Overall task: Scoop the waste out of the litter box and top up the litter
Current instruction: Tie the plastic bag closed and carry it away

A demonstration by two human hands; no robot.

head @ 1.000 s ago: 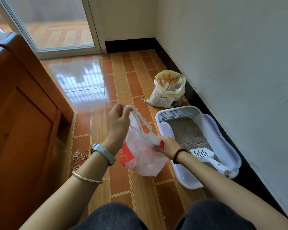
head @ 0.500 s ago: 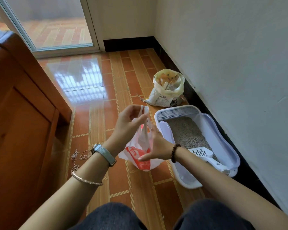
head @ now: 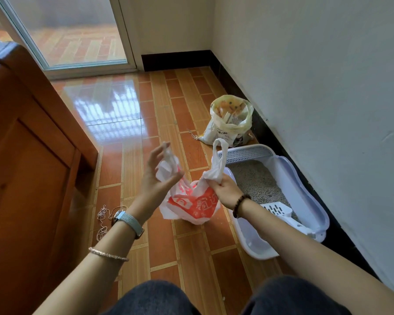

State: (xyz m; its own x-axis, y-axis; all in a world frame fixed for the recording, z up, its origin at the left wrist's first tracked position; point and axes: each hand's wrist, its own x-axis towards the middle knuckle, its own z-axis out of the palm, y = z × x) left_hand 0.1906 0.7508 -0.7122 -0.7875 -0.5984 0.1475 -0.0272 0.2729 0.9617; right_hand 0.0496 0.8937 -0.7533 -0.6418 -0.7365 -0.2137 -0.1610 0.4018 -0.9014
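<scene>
- The wooden cabinet [head: 21,178] stands at the left, and a loose string [head: 104,218] lies on the floor tiles beside it.
- The left hand [head: 156,176] is raised, with its fingers half spread. One handle of the plastic bag [head: 191,205] lies between fingers and thumb, but I cannot tell if they really pinch it.
- The bag (white with red print) hangs in the middle above the floor, stretched between both hands.
- The right hand [head: 223,192] is closed in a fist around the other handle.
- Far right, the litter sack [head: 230,123] stands open against the wall.
- The scoop [head: 280,210] lies untouched on the litter, at the near end of the litter box [head: 305,185], which sits along the right wall.
- I judge the step in hand is opening the bag to receive the waste; scooping has not yet begun.
- The next move calls for a wide bag mouth near the box, and one free hand to take the scoop.
</scene>
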